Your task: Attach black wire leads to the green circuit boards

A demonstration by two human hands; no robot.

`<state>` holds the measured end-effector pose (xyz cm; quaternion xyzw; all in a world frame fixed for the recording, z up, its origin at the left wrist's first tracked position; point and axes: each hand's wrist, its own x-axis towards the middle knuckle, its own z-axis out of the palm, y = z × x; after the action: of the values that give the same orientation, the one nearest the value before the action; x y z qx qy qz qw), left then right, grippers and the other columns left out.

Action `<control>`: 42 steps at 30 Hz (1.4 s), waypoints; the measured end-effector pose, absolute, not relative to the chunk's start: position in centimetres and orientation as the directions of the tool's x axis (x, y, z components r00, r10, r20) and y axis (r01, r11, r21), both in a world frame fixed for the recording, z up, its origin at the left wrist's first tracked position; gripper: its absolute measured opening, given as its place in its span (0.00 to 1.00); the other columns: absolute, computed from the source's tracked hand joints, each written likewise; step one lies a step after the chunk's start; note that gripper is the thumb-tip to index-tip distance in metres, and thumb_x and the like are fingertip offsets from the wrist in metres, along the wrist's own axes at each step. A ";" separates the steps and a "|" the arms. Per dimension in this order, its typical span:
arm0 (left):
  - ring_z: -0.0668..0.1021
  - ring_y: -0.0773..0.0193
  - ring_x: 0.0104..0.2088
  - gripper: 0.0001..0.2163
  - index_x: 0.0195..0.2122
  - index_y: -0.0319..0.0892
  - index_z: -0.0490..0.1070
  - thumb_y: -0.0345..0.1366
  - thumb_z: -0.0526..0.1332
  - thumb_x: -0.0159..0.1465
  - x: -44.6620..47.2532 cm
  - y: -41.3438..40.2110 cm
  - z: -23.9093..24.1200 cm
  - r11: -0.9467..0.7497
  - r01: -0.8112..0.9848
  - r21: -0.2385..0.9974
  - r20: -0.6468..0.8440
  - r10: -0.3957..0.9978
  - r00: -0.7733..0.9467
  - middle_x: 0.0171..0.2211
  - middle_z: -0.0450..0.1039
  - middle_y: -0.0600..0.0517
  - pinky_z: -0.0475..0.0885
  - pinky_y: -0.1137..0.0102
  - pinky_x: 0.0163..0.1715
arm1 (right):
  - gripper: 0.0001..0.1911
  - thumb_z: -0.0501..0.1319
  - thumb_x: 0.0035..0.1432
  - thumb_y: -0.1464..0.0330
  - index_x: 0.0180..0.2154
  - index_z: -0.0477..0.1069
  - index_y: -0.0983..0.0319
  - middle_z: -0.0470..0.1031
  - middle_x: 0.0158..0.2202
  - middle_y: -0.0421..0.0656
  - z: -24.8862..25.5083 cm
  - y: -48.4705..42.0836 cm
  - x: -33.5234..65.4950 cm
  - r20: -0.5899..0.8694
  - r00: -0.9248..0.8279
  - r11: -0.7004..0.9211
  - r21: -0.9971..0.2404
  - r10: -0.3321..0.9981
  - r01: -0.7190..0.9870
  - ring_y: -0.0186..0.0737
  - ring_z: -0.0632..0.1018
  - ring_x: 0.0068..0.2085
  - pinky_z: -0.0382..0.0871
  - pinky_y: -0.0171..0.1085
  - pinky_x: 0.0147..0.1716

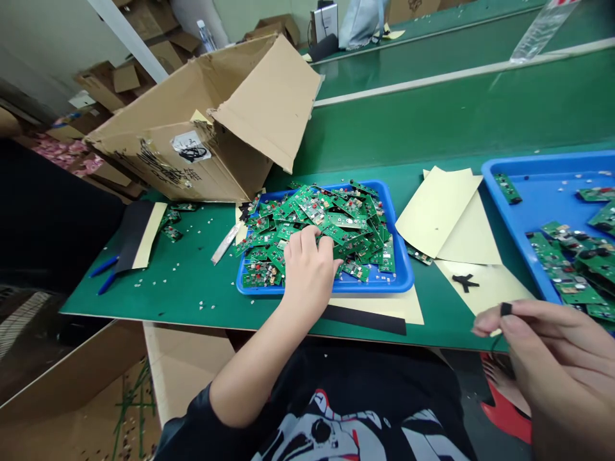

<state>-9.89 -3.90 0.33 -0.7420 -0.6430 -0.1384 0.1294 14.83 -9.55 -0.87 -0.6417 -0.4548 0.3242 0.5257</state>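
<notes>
My left hand (310,269) reaches into a blue tray (403,278) heaped with small green circuit boards (346,221). Its fingers are curled down on a board in the pile, and the fingertips are partly hidden. At the right, my right hand (552,346) pinches a small black strip piece (506,309) between thumb and index finger, above the table's front edge. Just beyond it, several short black strips (465,282) stick to a pale yellow sheet (446,272). A longer black strip (365,319) lies in front of the tray.
A second blue tray (523,237) with more boards stands at the right. Yellow sheets (435,208) lie between the trays. An open cardboard box (168,160) leans behind the left tray. Blue handles (104,272) poke out beside a black sheet (133,237) at the left.
</notes>
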 end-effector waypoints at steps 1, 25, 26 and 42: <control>0.72 0.52 0.39 0.07 0.35 0.35 0.69 0.28 0.66 0.57 -10.1 -4.0 0.4 -0.178 0.983 0.034 0.370 0.916 0.153 0.37 0.70 0.42 0.69 0.60 0.36 | 0.08 0.67 0.49 0.62 0.33 0.74 0.55 0.76 0.25 0.41 -0.9 -9.4 14.6 0.067 0.364 -0.023 -0.971 0.929 0.236 0.43 0.78 0.25 0.77 0.40 0.25; 0.78 0.59 0.43 0.06 0.25 0.38 0.74 0.33 0.70 0.52 -6.2 -6.6 1.8 0.326 -0.279 0.903 -0.262 0.934 0.244 0.39 0.78 0.46 0.72 0.66 0.46 | 0.05 0.57 0.62 0.72 0.37 0.70 0.60 0.77 0.29 0.40 -0.2 -6.4 10.6 0.372 -0.222 0.432 -0.744 0.902 0.510 0.34 0.78 0.27 0.73 0.30 0.26; 0.79 0.60 0.43 0.05 0.25 0.38 0.74 0.32 0.69 0.52 -6.2 -6.7 1.8 0.322 -0.266 0.909 -0.263 0.936 0.235 0.38 0.79 0.47 0.72 0.66 0.46 | 0.05 0.57 0.62 0.72 0.36 0.71 0.61 0.78 0.29 0.41 -0.2 -6.4 10.5 0.399 -0.221 0.453 -0.710 0.890 0.540 0.35 0.79 0.28 0.74 0.30 0.27; 0.80 0.63 0.37 0.04 0.31 0.39 0.76 0.33 0.67 0.55 -6.1 -6.7 1.8 0.280 -0.172 0.945 -0.243 0.948 0.208 0.34 0.80 0.48 0.75 0.72 0.39 | 0.12 0.54 0.63 0.74 0.45 0.73 0.63 0.78 0.33 0.44 -0.5 -6.5 10.2 0.463 -0.240 0.507 -0.629 0.853 0.590 0.37 0.79 0.31 0.74 0.33 0.31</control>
<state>-6.11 -6.73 1.81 -0.4207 -0.4611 -0.4281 -0.6536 10.22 -6.47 -0.52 -0.4686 -0.7700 0.1645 0.4006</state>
